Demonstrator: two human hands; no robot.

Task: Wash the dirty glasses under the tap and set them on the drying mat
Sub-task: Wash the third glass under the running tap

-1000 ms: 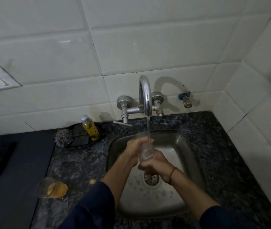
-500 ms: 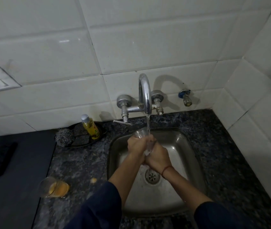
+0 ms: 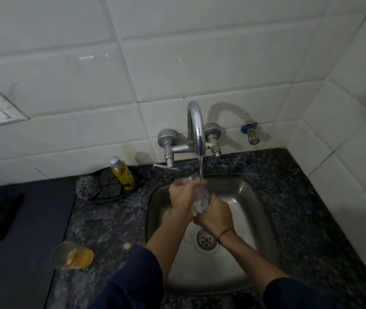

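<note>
Currently a glass [image 3: 200,200] is being rinsed under the tap [image 3: 196,130], being gripped by the left hand [image 3: 181,197] and right hand [image 3: 216,216]; a second glass [image 3: 72,256] is being left dirty.

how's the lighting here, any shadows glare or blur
Head view: dim overall; the curved chrome tap casts a hard arched shadow rightward on the white wall tiles; tile lines bow from wide-angle distortion; the clear drinking glass between the left hand and right hand is hard to outline.

A yellow soap bottle [image 3: 123,175] stands in a black dish [image 3: 138,180] beside a steel scrubber [image 3: 87,187].
</note>
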